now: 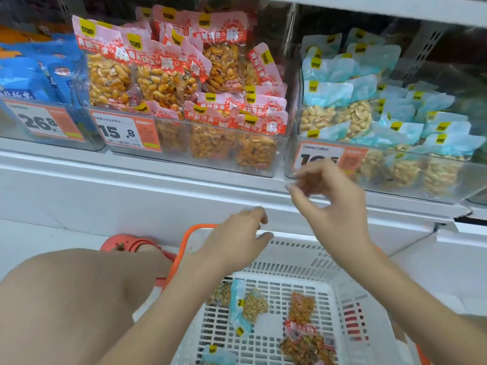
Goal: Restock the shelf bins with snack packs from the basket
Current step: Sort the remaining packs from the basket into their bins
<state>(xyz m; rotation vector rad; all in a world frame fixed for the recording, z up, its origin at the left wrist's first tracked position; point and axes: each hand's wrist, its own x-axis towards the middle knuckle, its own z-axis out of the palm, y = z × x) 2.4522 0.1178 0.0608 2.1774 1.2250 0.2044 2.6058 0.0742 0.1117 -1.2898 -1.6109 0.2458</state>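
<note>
A white plastic basket (290,262) with orange handles sits on the floor below the shelf. It holds a pale blue peanut pack (246,306) and red spicy peanut packs (303,335). My left hand (237,238) hovers over the basket's far rim, fingers loosely curled, holding nothing. My right hand (332,204) is raised in front of the shelf edge, fingers loosely bent and blurred, with nothing in it. On the shelf stand a clear bin of red packs (189,88) and a clear bin of pale blue packs (382,109).
A bin of dark blue packs (34,75) stands at the far left. Price tags (126,131) hang on the bin fronts. My bare knee (73,299) and a red sandal (126,245) are left of the basket. A white shelf ledge (158,180) runs across.
</note>
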